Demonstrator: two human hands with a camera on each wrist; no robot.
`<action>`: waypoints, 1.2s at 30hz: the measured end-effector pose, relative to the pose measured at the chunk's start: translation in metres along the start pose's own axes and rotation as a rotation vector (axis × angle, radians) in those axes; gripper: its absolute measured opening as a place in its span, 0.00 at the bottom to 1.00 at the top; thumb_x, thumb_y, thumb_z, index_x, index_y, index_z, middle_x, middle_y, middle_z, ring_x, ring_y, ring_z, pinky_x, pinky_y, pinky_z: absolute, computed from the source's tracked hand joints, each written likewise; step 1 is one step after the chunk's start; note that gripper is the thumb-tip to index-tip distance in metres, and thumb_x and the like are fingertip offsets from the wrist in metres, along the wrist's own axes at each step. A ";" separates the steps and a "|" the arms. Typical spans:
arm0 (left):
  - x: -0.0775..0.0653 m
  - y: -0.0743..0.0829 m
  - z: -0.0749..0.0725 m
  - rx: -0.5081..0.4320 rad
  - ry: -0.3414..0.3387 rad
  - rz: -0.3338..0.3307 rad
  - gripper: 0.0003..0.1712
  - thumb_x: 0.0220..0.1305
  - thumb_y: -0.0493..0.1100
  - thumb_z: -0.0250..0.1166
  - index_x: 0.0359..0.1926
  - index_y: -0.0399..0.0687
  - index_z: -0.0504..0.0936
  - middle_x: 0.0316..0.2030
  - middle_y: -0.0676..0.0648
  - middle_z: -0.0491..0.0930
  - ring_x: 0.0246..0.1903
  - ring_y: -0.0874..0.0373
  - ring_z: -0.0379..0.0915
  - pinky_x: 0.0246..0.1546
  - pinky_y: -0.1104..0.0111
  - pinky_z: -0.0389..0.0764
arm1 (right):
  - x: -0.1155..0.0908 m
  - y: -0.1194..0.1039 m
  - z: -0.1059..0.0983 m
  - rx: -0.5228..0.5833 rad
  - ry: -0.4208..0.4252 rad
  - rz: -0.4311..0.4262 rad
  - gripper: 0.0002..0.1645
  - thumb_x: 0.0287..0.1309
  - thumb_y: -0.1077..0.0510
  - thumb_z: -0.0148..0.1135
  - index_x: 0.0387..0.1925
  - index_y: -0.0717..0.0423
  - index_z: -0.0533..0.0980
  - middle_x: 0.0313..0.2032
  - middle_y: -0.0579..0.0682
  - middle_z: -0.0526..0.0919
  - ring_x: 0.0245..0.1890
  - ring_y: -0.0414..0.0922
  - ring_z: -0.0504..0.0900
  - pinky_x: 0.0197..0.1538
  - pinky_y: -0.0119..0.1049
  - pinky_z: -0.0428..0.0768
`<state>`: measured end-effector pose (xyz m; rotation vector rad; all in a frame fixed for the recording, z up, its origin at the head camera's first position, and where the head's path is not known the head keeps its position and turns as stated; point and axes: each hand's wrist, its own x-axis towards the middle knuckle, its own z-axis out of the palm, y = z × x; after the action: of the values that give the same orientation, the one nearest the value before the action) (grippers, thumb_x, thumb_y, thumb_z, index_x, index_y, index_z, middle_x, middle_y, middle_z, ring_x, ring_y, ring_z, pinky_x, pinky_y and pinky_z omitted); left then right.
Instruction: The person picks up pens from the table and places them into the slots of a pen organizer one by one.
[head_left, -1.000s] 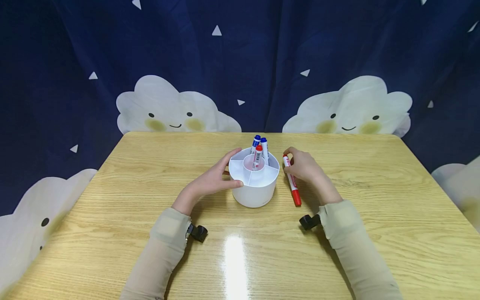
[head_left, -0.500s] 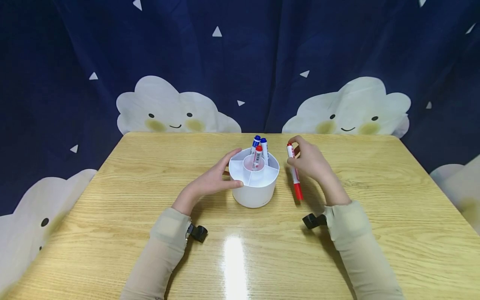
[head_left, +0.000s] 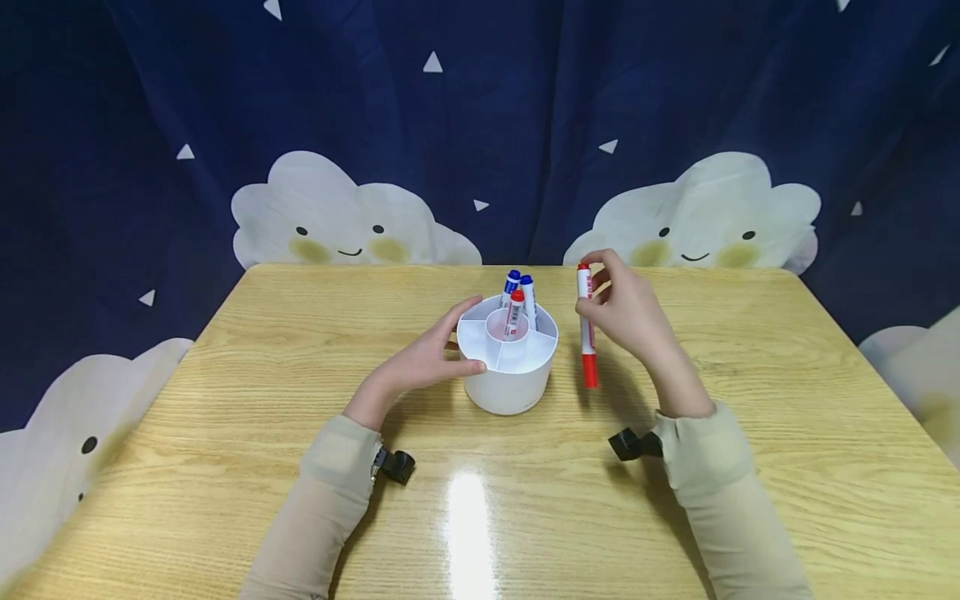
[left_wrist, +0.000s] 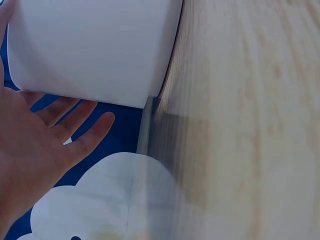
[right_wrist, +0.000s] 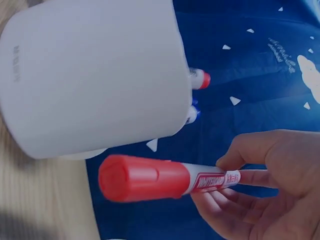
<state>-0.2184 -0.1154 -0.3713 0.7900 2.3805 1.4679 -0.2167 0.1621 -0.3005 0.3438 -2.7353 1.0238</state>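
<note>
A white round pen holder [head_left: 507, 390] with dividers stands on the table. My left hand [head_left: 422, 360] rests against its left side, thumb on the near rim and index finger at the far rim; in the left wrist view the other fingers [left_wrist: 82, 145] lie extended and spread beside its wall. Right of the holder, my right hand [head_left: 628, 310] pinches a red whiteboard marker [head_left: 587, 337] near its upper end, red cap down, above the table. A red-ended marker [head_left: 515, 317] stands in the holder's central cup. Two blue-ended markers [head_left: 528, 292] stand in the back compartment.
The wooden table [head_left: 225, 433] extends to both sides and toward me. Behind it hangs a dark blue curtain [head_left: 517, 125] with clouds and triangles. Both forearms wear sleeves, with a black wrist camera [head_left: 628, 444] at the right wrist.
My right hand has lifted the red marker off the table, moving up and slightly right, and the marker has turned closer to upright. My left hand and the pen holder have stayed in place.
</note>
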 end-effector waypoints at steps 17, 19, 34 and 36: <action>0.001 -0.001 0.000 -0.007 -0.012 -0.004 0.52 0.52 0.45 0.68 0.70 0.64 0.43 0.67 0.54 0.51 0.60 0.55 0.57 0.56 0.57 0.67 | -0.015 -0.027 -0.009 0.145 0.300 -0.195 0.29 0.46 0.65 0.60 0.53 0.51 0.67 0.34 0.49 0.75 0.27 0.38 0.76 0.27 0.22 0.76; 0.000 0.002 0.000 -0.010 -0.016 -0.015 0.52 0.53 0.44 0.67 0.70 0.62 0.42 0.68 0.53 0.50 0.60 0.54 0.57 0.57 0.57 0.67 | -0.017 -0.030 -0.009 0.154 0.317 -0.211 0.29 0.46 0.65 0.60 0.54 0.52 0.67 0.35 0.49 0.75 0.28 0.38 0.75 0.29 0.21 0.76; -0.004 0.016 -0.001 -0.001 -0.021 -0.014 0.52 0.53 0.41 0.67 0.71 0.55 0.42 0.67 0.48 0.51 0.59 0.51 0.58 0.57 0.56 0.67 | -0.021 -0.040 0.000 0.274 0.386 -0.347 0.31 0.47 0.69 0.61 0.55 0.54 0.67 0.37 0.53 0.78 0.30 0.38 0.77 0.33 0.21 0.78; -0.001 0.007 -0.001 0.003 -0.014 -0.004 0.52 0.53 0.43 0.67 0.71 0.58 0.42 0.67 0.50 0.52 0.59 0.52 0.58 0.56 0.56 0.67 | -0.020 -0.041 0.002 0.278 0.383 -0.349 0.31 0.47 0.69 0.61 0.55 0.55 0.66 0.37 0.53 0.78 0.30 0.39 0.77 0.33 0.21 0.78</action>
<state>-0.2157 -0.1139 -0.3649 0.7927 2.3734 1.4534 -0.1859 0.1342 -0.2821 0.5768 -2.1065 1.2207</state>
